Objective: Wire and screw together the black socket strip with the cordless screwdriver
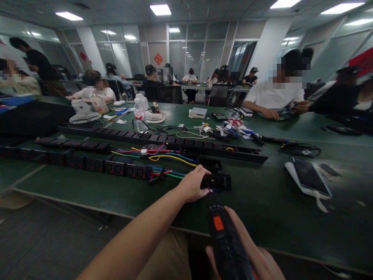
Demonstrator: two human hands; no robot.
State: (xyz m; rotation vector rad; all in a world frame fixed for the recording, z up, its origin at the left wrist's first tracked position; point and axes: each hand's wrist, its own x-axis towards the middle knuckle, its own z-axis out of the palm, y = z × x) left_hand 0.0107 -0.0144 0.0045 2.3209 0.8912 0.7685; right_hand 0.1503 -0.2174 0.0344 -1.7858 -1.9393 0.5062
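My right hand [243, 237] is wrapped round a black cordless screwdriver [225, 237] with an orange switch. Its bit points away from me at a small black plastic housing [223, 181] on the table. The fingers of my left hand [194, 184] grip the left end of that housing. Whether the bit touches a screw is too small to tell. Green and blue wires [175, 174] lead left from the housing to a row of black socket modules [116, 168]. Just behind, a second black housing [214, 164] has yellow and blue wires [171, 156] attached.
A long black power strip rail [163, 140] lies across the green table [262, 202]. Behind it stand a water bottle [140, 116] and small white fans [155, 116]. To the right lies a phone [310, 177] on a white pouch. Several people sit around.
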